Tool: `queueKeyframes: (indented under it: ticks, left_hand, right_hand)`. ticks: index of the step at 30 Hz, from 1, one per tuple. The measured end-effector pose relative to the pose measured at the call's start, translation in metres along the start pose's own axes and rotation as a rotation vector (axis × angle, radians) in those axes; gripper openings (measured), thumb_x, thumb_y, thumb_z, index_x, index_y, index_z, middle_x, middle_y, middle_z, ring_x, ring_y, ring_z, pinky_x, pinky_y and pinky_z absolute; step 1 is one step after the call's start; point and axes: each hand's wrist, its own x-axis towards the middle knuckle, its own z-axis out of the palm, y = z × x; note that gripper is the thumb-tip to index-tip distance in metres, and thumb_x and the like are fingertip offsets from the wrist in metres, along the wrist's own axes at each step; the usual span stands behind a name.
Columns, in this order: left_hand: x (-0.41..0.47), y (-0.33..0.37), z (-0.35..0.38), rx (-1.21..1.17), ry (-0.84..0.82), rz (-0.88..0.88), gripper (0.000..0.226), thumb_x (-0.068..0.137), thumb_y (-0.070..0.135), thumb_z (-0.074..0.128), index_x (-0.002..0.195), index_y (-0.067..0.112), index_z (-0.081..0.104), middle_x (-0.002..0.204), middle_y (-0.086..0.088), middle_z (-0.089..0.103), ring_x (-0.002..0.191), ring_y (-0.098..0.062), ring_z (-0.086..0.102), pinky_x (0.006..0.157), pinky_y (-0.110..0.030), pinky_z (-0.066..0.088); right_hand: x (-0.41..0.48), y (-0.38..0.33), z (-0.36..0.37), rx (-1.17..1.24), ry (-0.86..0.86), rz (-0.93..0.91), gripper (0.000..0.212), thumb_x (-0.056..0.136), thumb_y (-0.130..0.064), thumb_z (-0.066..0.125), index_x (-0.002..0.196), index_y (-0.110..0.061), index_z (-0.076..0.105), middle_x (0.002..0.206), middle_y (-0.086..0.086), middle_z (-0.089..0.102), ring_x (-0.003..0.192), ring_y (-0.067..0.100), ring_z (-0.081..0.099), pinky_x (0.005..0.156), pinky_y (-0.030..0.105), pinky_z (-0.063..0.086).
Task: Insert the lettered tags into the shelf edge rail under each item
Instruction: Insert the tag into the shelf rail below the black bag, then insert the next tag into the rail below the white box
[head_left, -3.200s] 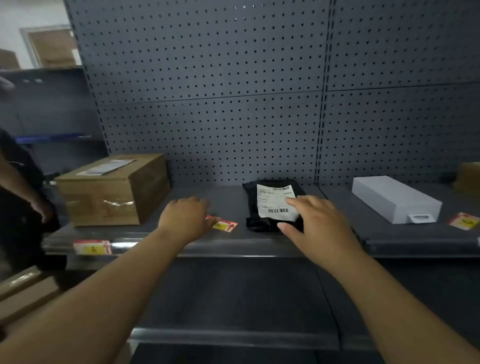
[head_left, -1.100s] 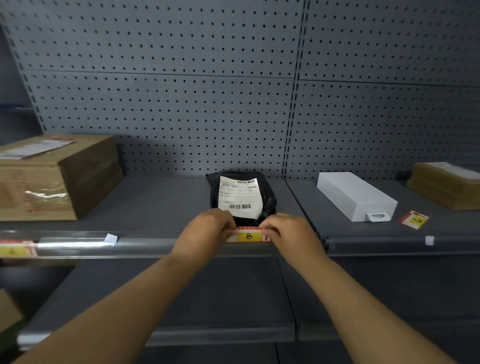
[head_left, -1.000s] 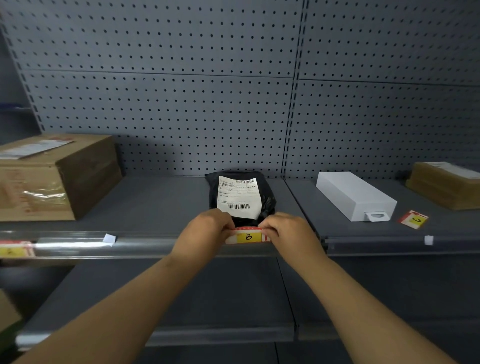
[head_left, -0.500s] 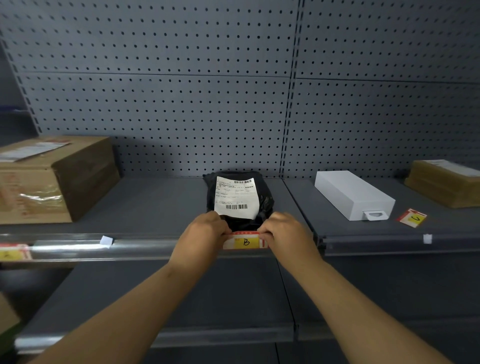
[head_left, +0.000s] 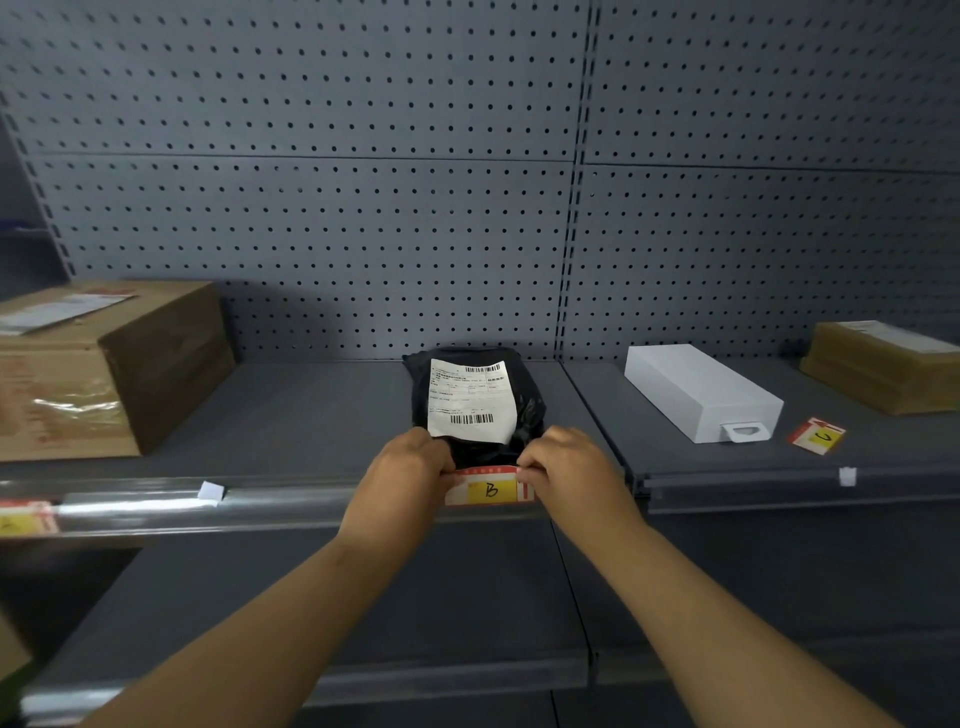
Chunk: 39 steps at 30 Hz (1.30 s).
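tag B (head_left: 488, 491) ends pinched by left hand (head_left: 400, 480) and right hand (head_left: 574, 475) at rail (head_left: 311, 506); fingertips mostly hidden; black parcel (head_left: 527, 415) just beyond fingers

- A grey pegboard back wall (head_left: 311, 234) fills the upper half of the view, with holes in regular rows.
- A horizontal seam crosses the panels high up.
- A slotted upright (head_left: 574, 249) splits the wall into two bays; a second upright (head_left: 47, 208) slants along the left edge.
- Beyond that left upright the space is dim and hard to read.
- The upper shelf (head_left: 311, 415) is a flat grey deck, jointed below the central upright.
- Its clear edge rail (head_left: 291, 506) catches a pale glare towards the left.
- The lower shelf (head_left: 415, 597) is darker and juts further forward.
- The light is soft and cool, and fades at the corners.
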Motion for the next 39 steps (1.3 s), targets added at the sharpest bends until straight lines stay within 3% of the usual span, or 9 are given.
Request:
queueKeyframes:
  ticks: [4,10,17,22,25,29,32,39]
  left_hand:
    - [-0.005,0.004,-0.006,0.054,0.042,0.062,0.017,0.078,0.015,0.072,0.092,0.006,0.066,0.091,-0.009,0.061,0.083,-0.026,0.057,0.072,-0.036,0.050]
    - [0.007,0.032,-0.012,0.108,0.133,0.226,0.020,0.074,0.021,0.076,0.084,0.007,0.067,0.078,-0.009,0.063,0.071,-0.029,0.060,0.061,-0.041,0.053]
    - [0.036,0.082,0.010,0.142,0.153,0.339,0.024,0.080,0.031,0.067,0.092,0.010,0.064,0.088,-0.007,0.064,0.082,-0.028,0.059,0.072,-0.040,0.051]
    - [0.057,0.131,0.041,0.200,0.165,0.368,0.025,0.078,0.031,0.069,0.090,0.008,0.065,0.085,-0.010,0.065,0.076,-0.031,0.061,0.068,-0.040,0.051]
    - [0.070,0.163,0.064,0.227,0.152,0.336,0.026,0.079,0.032,0.068,0.091,0.009,0.066,0.086,-0.011,0.065,0.077,-0.031,0.061,0.069,-0.041,0.052]
    - [0.083,0.210,0.095,0.237,0.151,0.288,0.026,0.076,0.030,0.072,0.089,0.008,0.067,0.084,-0.011,0.066,0.074,-0.032,0.061,0.067,-0.040,0.052]
    - [0.088,0.239,0.115,0.253,0.165,0.250,0.024,0.074,0.028,0.075,0.087,0.008,0.068,0.081,-0.010,0.066,0.070,-0.032,0.062,0.062,-0.039,0.050]
    - [0.089,0.272,0.142,0.296,0.169,0.157,0.023,0.075,0.026,0.074,0.087,0.008,0.068,0.083,-0.010,0.068,0.070,-0.032,0.062,0.060,-0.039,0.049]
  right_hand:
    - [-0.002,0.001,-0.011,0.014,0.057,0.043,0.018,0.085,-0.019,0.063,0.099,-0.008,0.067,0.098,0.007,0.064,0.097,0.021,0.055,0.081,0.029,0.045]
    - [-0.011,0.012,-0.036,-0.005,0.188,0.094,0.022,0.085,-0.022,0.064,0.105,-0.012,0.065,0.104,0.004,0.063,0.100,0.020,0.055,0.081,0.025,0.042]
    - [-0.019,0.053,-0.078,-0.032,0.292,0.173,0.028,0.083,-0.025,0.065,0.109,-0.014,0.063,0.110,0.004,0.062,0.109,0.021,0.051,0.086,0.028,0.041]
    - [-0.023,0.114,-0.116,-0.054,0.323,0.209,0.026,0.083,-0.022,0.065,0.108,-0.012,0.064,0.112,0.006,0.062,0.110,0.024,0.051,0.085,0.029,0.039]
    - [-0.026,0.158,-0.140,-0.075,0.273,0.208,0.028,0.084,-0.023,0.065,0.110,-0.014,0.062,0.114,0.005,0.060,0.111,0.023,0.051,0.088,0.032,0.042]
    - [-0.031,0.219,-0.169,-0.106,0.180,0.220,0.033,0.085,-0.025,0.064,0.116,-0.015,0.058,0.120,0.004,0.057,0.116,0.021,0.049,0.081,0.025,0.045]
    - [-0.034,0.257,-0.181,-0.097,0.106,0.228,0.035,0.084,-0.024,0.065,0.117,-0.014,0.058,0.122,0.005,0.057,0.116,0.021,0.049,0.093,0.031,0.042]
    - [-0.032,0.310,-0.182,-0.099,-0.112,0.255,0.041,0.084,-0.029,0.064,0.121,-0.015,0.054,0.128,0.005,0.056,0.116,0.022,0.051,0.096,0.036,0.045]
